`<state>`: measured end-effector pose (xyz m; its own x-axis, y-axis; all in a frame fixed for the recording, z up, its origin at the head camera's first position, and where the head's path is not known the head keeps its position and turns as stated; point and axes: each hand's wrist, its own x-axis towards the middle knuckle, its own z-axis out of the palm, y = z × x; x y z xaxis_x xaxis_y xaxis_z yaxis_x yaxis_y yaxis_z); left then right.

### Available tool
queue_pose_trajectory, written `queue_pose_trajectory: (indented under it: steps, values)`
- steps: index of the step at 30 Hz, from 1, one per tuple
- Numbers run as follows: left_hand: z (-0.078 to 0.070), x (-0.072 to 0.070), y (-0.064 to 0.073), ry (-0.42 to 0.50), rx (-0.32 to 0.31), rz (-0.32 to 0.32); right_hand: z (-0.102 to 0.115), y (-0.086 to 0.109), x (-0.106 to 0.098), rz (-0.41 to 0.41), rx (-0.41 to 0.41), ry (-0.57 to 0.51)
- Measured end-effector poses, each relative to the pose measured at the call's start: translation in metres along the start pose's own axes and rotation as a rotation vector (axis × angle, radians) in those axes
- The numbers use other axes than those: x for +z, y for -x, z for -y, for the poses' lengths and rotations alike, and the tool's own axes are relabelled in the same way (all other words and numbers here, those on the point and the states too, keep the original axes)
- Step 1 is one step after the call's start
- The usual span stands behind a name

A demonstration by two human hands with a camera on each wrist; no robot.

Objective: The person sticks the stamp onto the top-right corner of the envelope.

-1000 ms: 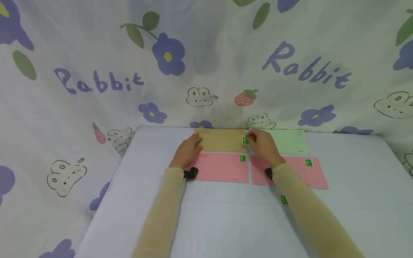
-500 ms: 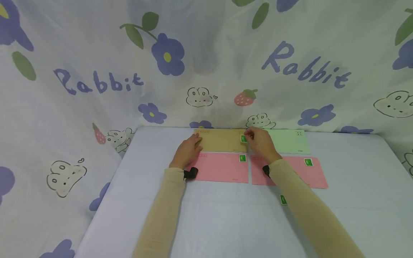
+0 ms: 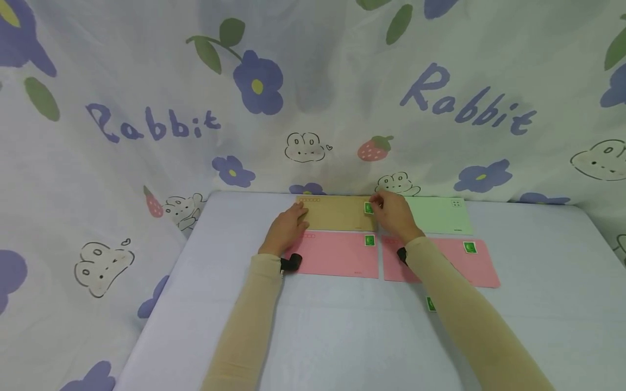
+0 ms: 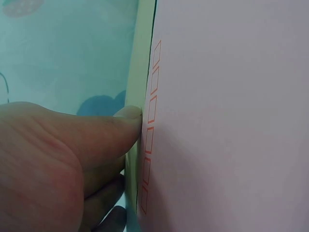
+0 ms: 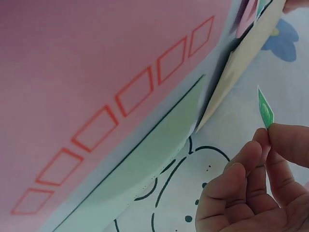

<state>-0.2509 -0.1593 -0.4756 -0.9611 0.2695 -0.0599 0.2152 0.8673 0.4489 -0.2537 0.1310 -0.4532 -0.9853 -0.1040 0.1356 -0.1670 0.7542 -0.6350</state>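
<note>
Right hand (image 3: 394, 214) pinching stamp (image 5: 265, 110), left hand (image 3: 285, 229) relaxed on brown envelope (image 3: 337, 214), sleeve (image 3: 467, 315) (apparently) overlapping tabletop stamp (image 3: 431, 304)

A rabbit-print cloth (image 3: 323, 103) hangs behind a white table (image 3: 342, 336).

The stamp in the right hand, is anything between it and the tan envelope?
Nothing visible: the right hand pinches the stamp over the right end of the tan envelope; the left hand rests at the other.
</note>
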Motion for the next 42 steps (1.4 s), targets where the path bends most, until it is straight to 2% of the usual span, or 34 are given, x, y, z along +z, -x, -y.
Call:
queue_pose_trajectory:
  steps: [16,25,36,42]
  values:
    - [0.0,0.0,0.0,0.013,-0.009,0.001,-0.007,-0.014,0.003,0.031,0.027,0.014]
    - [0.0,-0.001,0.0,0.023,-0.006,-0.001,-0.005,-0.02,0.001,0.044,0.004,0.06]
    - [-0.001,-0.002,0.001,0.021,-0.003,-0.001,-0.003,-0.029,0.001,0.089,0.011,0.108]
    - [-0.001,-0.002,0.0,0.009,0.0,0.0,0.001,-0.032,0.0,0.125,0.043,0.123]
